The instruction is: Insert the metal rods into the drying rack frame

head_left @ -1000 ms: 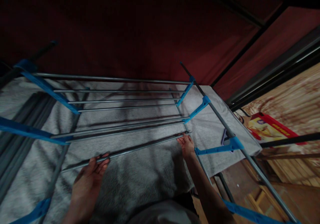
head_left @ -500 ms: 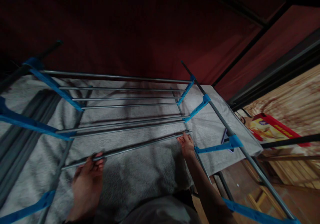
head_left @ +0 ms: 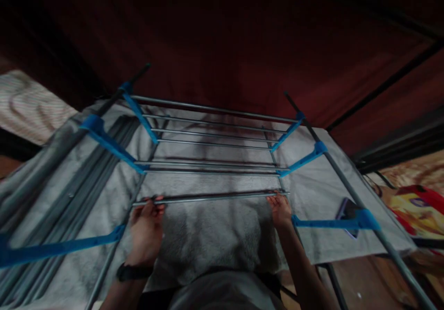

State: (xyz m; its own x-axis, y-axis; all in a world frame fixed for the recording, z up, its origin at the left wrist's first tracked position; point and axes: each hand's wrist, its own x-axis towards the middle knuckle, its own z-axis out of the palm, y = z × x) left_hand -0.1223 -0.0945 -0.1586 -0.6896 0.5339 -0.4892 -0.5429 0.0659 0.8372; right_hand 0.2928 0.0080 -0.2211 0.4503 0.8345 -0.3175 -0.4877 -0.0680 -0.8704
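Observation:
A loose grey metal rod [head_left: 215, 197] lies across a clothes drying rack, level with my hands. My left hand [head_left: 147, 227] grips its left end, fingers curled round it. My right hand [head_left: 279, 209] is closed on the right end, close to a blue plastic bracket [head_left: 329, 221]. Several more rods [head_left: 215, 136] are fixed further back between blue side arms [head_left: 114, 144]. Under the rack lies a grey fleecy blanket [head_left: 208, 236].
A dark red curtain or wall [head_left: 222, 46] rises behind the rack. A purple phone [head_left: 347, 208] lies on the blanket at the right. A red and yellow package [head_left: 412, 208] sits at the far right. Grey rack poles [head_left: 378, 236] run down the right side.
My view swung left and the rack now looks centred. My left hand slid to the rod's left end, and the rod turned from slanted to level across the rack.

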